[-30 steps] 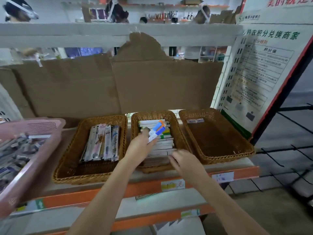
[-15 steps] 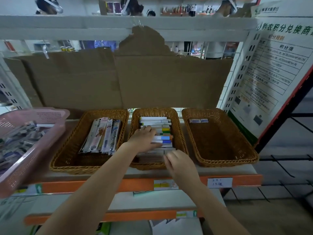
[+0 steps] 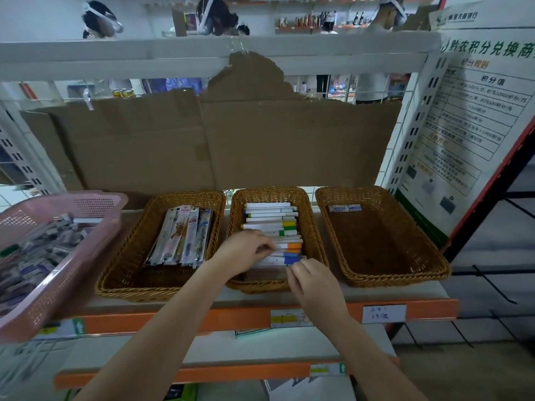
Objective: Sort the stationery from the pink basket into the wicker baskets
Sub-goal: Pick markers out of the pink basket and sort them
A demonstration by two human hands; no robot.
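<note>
cardboard sheet (image 3: 220, 143) backs three wicker baskets (image 3: 385, 235); pink basket (image 3: 95, 215) left

Both hands in the middle brown wicker basket (image 3: 314, 241): left hand (image 3: 246, 251) fingers curled on the stacked white markers with coloured caps (image 3: 278, 227), right hand (image 3: 311, 280) at the stack's near end. Left wicker basket (image 3: 121, 273) holds long packaged pens (image 3: 182, 235); right wicker basket (image 3: 382, 244) holds two small white erasers (image 3: 344, 208). Pink plastic basket (image 3: 95, 227) of mixed stationery sits far left.
</note>
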